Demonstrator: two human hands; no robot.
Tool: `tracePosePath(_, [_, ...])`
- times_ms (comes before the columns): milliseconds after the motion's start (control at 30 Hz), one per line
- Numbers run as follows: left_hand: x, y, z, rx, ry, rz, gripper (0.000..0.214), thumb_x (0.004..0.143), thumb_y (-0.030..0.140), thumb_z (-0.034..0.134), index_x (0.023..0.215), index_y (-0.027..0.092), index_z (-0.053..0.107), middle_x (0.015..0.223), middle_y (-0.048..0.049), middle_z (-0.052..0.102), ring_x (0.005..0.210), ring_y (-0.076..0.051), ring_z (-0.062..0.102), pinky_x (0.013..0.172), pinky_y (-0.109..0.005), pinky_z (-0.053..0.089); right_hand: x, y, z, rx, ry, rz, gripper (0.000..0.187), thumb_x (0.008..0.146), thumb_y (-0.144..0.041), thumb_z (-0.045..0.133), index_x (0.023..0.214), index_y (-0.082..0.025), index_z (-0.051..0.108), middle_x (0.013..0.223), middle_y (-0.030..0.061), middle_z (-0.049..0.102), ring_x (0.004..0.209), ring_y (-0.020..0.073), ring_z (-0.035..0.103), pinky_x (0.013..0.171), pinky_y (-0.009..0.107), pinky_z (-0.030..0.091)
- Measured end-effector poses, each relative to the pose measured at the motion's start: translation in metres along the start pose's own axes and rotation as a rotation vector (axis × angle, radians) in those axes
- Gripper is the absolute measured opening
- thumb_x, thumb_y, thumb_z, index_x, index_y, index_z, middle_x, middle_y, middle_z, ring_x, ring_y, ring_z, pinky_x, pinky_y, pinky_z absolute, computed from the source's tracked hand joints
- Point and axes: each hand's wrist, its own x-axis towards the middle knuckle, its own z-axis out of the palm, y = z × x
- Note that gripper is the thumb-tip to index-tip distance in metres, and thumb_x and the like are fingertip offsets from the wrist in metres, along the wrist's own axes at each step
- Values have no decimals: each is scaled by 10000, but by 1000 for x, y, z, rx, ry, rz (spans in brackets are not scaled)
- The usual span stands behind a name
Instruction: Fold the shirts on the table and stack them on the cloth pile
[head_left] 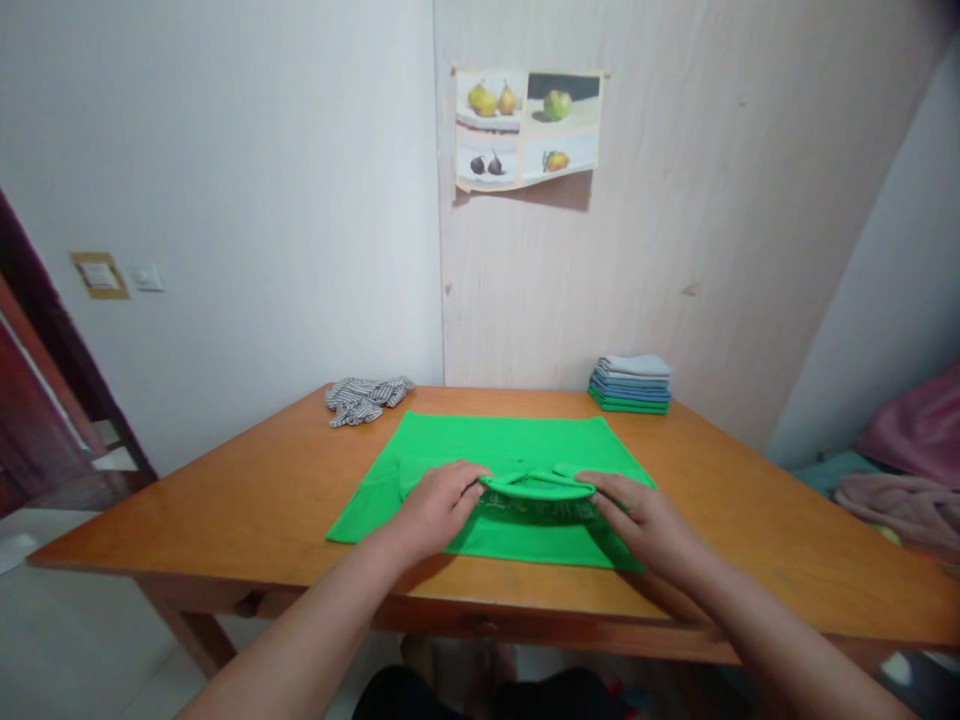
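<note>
A bright green cloth apron or similar garment (495,435) lies spread on the wooden table, with pale printed characters near its front part. My left hand (446,500) pinches one end of a green strap-like band of it, and my right hand (637,510) pinches the other end. Between the two hands the band is raised a little above the flat cloth, and its loose ends curl behind. Both hands are closed, fingertips on the fabric. The cloth under my hands is partly hidden.
On the wooden table (247,490), a crumpled striped cloth (364,400) lies at the back left. A stack of folded cloths (630,385) stands at the back right. A fruit picture sheet (525,130) hangs on the wall. Pinkish fabric (907,505) lies beyond the right edge.
</note>
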Motion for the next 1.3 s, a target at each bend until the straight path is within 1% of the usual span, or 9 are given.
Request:
tracePosePath(100, [3,9,-14,-22,6,41,261,985,275,470,1157,226,661,1112,-57,697,1046,-216,623,936,-345,476,-2,-3,-9,-18,15,-31,368,985,-350,453,1293,-268,637,1312,46,666,1200,248,624,1068,470,472])
tracePosePath(200, [-10,14,-22,-26,-50,105,255,984,277,485,1160,238,665,1136,-52,701,1068,-211,619,992,-357,449,-18,-11,-13,-63,-57,-92,374,985,-326,467,1326,-287,613,1336,41,650,1216,239,613,1057,447,482])
tracePosePath(367, [-42,13,-11,76,-188,127,264,933,207,539,1150,268,676,1192,-46,689,1133,-231,597,995,-374,430,-44,-24,-10,-129,-196,-131,354,976,-320,489,1293,-312,647,1298,44,675,1174,246,641,1050,446,485])
tracePosePath(467, [-50,11,-1,89,-185,96,267,910,192,554,1141,265,669,1196,-47,683,1133,-235,594,999,-375,418,-44,-27,-9,-101,-220,-115,342,972,-315,483,1261,-311,667,1268,43,693,1141,245,659,1062,452,471])
tracePosePath(600, [-46,9,5,45,-133,41,217,962,260,507,1123,254,652,1116,-40,699,1063,-223,606,960,-356,420,-37,-24,-8,-51,-221,-41,335,982,-350,448,1229,-317,672,1193,32,726,1093,250,676,1064,461,455])
tracePosePath(800, [-20,0,18,62,-55,-137,235,1005,352,416,906,217,581,856,-21,651,829,-198,605,724,-291,420,-15,-16,2,62,-157,132,328,992,-433,369,1007,-267,652,997,59,737,931,256,679,847,400,535])
tracePosePath(933, [-4,-9,29,25,-16,-200,256,1012,359,384,837,217,505,784,0,602,754,-179,588,678,-276,398,0,-10,12,57,-101,161,318,990,-416,343,846,-250,573,829,43,693,788,227,657,742,360,520])
tracePosePath(1133, [-7,-7,26,-14,-25,-164,265,996,407,417,849,212,522,809,-6,604,777,-184,574,687,-281,405,0,-7,13,75,-95,162,305,986,-420,357,869,-256,587,840,45,697,806,233,658,756,369,526])
tracePosePath(1300, [-27,1,15,13,-51,-125,248,840,360,663,1043,228,610,1018,-41,650,971,-235,573,835,-333,440,-12,-14,5,104,-118,144,323,987,-455,372,972,-287,648,929,45,729,921,256,674,817,388,545])
